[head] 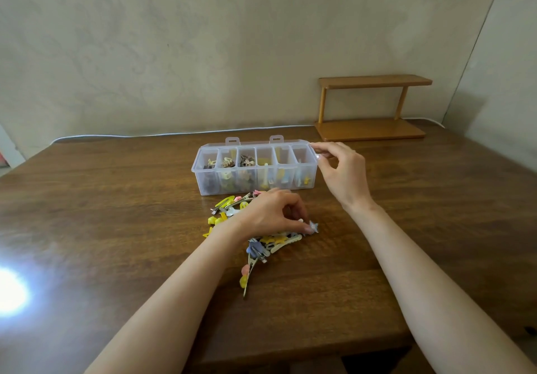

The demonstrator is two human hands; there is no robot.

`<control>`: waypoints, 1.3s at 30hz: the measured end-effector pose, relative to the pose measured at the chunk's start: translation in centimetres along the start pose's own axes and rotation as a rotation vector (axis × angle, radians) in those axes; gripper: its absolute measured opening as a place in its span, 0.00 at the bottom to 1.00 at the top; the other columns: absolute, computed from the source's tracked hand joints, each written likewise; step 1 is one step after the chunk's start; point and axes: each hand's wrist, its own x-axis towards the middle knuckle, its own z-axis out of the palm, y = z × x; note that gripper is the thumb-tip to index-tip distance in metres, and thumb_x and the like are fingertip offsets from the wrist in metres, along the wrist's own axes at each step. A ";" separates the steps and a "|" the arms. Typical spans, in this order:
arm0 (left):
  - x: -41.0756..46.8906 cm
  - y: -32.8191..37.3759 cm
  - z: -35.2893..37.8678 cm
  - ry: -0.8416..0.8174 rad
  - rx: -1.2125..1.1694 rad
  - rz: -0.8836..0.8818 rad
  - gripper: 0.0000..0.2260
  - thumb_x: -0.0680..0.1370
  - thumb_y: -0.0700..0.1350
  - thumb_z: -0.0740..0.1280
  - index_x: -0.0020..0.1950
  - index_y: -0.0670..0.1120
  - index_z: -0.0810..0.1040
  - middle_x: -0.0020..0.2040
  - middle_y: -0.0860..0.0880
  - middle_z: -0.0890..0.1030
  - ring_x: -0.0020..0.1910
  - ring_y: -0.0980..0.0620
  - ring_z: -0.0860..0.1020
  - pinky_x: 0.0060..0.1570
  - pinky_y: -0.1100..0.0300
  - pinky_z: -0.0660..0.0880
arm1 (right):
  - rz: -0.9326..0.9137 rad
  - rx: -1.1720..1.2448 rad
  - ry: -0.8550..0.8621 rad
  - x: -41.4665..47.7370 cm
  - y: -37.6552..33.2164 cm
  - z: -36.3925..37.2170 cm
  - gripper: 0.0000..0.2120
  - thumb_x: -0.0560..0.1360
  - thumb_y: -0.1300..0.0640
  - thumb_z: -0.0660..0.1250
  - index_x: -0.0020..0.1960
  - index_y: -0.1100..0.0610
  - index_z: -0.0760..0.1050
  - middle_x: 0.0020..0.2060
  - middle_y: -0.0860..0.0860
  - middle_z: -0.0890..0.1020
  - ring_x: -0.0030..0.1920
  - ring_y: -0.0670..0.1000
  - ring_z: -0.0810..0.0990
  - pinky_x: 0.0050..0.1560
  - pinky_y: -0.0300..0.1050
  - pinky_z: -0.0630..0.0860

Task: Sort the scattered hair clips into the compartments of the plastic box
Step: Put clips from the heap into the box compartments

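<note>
Clips [279, 241] lie in a mixed heap on the brown worktop [116, 213], where a wooden shelf [372, 129] stands at the far right and a clear box [252, 187], with some clips in its six compartments, is just behind the heap. The right hand [341, 170] is at the right end of the box, its fingers [325, 148] half curled by the rim, and it is not clear whether they hold something. The left hand [270, 213] rests over the heap and pinches a small grey-blue star clip [314, 226] at the heap's right edge.
</note>
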 end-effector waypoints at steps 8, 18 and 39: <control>0.1 0.4 0.0 -0.033 0.049 0.025 0.08 0.72 0.50 0.71 0.45 0.49 0.76 0.43 0.58 0.72 0.46 0.57 0.69 0.43 0.66 0.67 | -0.013 0.025 -0.014 0.0 0.0 0.0 0.11 0.76 0.64 0.65 0.55 0.57 0.80 0.50 0.52 0.82 0.48 0.46 0.78 0.48 0.29 0.72; 0.3 0.1 -0.2 0.386 -0.199 -0.067 0.09 0.71 0.48 0.72 0.43 0.47 0.74 0.37 0.52 0.77 0.35 0.56 0.74 0.39 0.59 0.74 | -0.021 0.179 -0.117 -0.3 -0.8 -0.5 0.09 0.76 0.64 0.64 0.51 0.56 0.81 0.45 0.49 0.83 0.45 0.44 0.81 0.45 0.33 0.76; 0.3 -0.2 -0.7 0.767 -0.081 -0.100 0.06 0.71 0.36 0.71 0.45 0.44 0.77 0.44 0.52 0.79 0.47 0.53 0.76 0.46 0.58 0.74 | 0.104 0.361 -0.466 -0.6 -2.2 -0.6 0.08 0.67 0.62 0.75 0.43 0.53 0.79 0.39 0.46 0.81 0.37 0.41 0.77 0.38 0.34 0.75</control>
